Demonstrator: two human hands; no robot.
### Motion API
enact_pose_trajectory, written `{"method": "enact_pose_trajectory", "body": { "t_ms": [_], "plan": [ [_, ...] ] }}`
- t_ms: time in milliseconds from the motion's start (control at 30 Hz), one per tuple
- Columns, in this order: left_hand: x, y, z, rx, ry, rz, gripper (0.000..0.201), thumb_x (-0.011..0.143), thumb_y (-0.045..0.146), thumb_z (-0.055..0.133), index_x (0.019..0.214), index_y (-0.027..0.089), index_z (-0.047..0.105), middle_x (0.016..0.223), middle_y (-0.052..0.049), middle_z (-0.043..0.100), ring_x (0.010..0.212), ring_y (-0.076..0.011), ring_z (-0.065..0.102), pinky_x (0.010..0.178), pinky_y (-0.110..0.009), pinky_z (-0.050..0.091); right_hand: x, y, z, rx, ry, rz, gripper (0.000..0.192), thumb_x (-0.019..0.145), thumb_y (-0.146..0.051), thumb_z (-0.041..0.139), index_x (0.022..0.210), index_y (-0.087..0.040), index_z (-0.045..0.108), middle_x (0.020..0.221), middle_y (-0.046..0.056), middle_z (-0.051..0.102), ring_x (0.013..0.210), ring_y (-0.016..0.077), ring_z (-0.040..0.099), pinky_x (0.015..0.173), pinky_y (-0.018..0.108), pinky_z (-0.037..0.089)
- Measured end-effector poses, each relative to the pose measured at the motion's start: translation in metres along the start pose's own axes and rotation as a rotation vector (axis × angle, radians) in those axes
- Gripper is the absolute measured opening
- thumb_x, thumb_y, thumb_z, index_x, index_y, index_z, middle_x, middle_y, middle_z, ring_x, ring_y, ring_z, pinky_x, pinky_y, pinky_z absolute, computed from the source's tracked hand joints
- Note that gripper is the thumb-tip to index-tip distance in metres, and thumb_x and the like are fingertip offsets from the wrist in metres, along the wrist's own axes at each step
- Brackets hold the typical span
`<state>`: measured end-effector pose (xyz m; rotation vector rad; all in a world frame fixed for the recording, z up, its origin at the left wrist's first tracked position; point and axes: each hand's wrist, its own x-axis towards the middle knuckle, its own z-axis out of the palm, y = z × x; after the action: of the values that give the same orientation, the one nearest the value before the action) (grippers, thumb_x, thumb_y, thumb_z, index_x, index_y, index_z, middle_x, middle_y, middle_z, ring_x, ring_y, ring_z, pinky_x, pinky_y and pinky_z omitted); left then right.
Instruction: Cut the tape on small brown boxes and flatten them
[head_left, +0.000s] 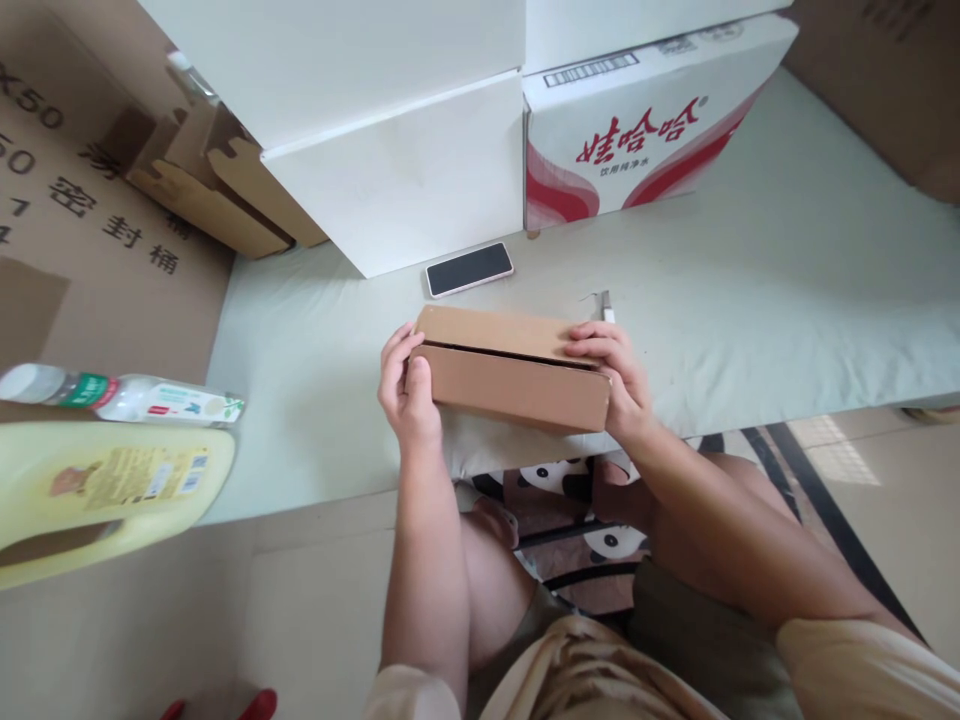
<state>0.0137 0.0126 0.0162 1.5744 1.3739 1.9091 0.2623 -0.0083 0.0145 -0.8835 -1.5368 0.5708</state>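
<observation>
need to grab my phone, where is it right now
In the head view, the phone lies face up on the pale mat, just behind the cardboard box, against the white box.

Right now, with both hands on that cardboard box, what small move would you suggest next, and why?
Probably press the lid down flat. The left hand grips the near left end of the cardboard box and the right hand rests on its top right corner, yet a dark gap shows under the lid along the front edge, so it seems not fully closed.

Small cardboard box [517, 375] between left hand [405, 392] and right hand [616, 375], phone [469, 269] beyond.
</observation>
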Motion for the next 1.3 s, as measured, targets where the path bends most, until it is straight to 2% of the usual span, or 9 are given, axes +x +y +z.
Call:
{"method": "enact_pose_trajectory", "body": {
  "t_ms": [233,467,700,900,1300],
  "plan": [
    [0.0001,-0.0013,0.0012,-0.055,0.015,-0.010,0.024,0.093,0.038,0.062,0.106,0.024,0.076,0.124,-0.005,0.072,0.125,-0.0218,0.064,0.114,-0.039,0.045,-0.0003,0.0015,-0.0018,-0.006,-0.009,-0.013,0.031,0.103,-0.036,0.042,0.107,-0.031,0.072,0.115,0.006,0.065,0.113,0.0245,0.063,0.103,0.049,0.051],
    [0.0002,-0.0039,-0.0043,-0.115,-0.074,-0.071,0.026,0.095,0.041,0.061,0.111,0.027,0.075,0.134,-0.004,0.069,0.132,-0.0232,0.060,0.116,-0.040,0.044,-0.0014,0.0012,-0.0019,-0.013,-0.021,-0.007,0.031,0.103,-0.034,0.042,0.109,-0.032,0.072,0.117,0.006,0.064,0.113,0.0245,0.063,0.101,0.049,0.052],
    [-0.0013,-0.0062,-0.0047,-0.120,-0.078,-0.092,0.036,0.093,0.042,0.062,0.127,0.029,0.069,0.139,-0.005,0.065,0.134,-0.0264,0.058,0.117,-0.045,0.045,-0.0014,0.0024,-0.0008,0.004,-0.013,-0.022,0.031,0.103,-0.029,0.042,0.108,-0.031,0.072,0.116,0.005,0.064,0.113,0.0235,0.063,0.101,0.046,0.051],
    [0.0014,-0.0025,-0.0071,-0.036,-0.091,-0.055,0.025,0.093,0.035,0.059,0.108,0.026,0.077,0.136,-0.004,0.067,0.136,-0.0253,0.057,0.119,-0.045,0.041,-0.0017,0.0028,-0.0019,0.015,-0.020,-0.008,0.031,0.103,-0.030,0.041,0.109,-0.032,0.072,0.117,0.005,0.063,0.113,0.0233,0.063,0.101,0.046,0.051],
    [0.0031,-0.0035,-0.0058,-0.106,-0.065,-0.106,0.021,0.089,0.031,0.062,0.100,0.026,0.079,0.131,-0.004,0.069,0.132,-0.0250,0.058,0.117,-0.044,0.042,-0.0024,0.0022,-0.0053,0.088,-0.056,0.018,0.033,0.102,-0.032,0.042,0.111,-0.031,0.073,0.120,0.006,0.063,0.116,0.0250,0.061,0.104,0.048,0.049]
  ]
}}
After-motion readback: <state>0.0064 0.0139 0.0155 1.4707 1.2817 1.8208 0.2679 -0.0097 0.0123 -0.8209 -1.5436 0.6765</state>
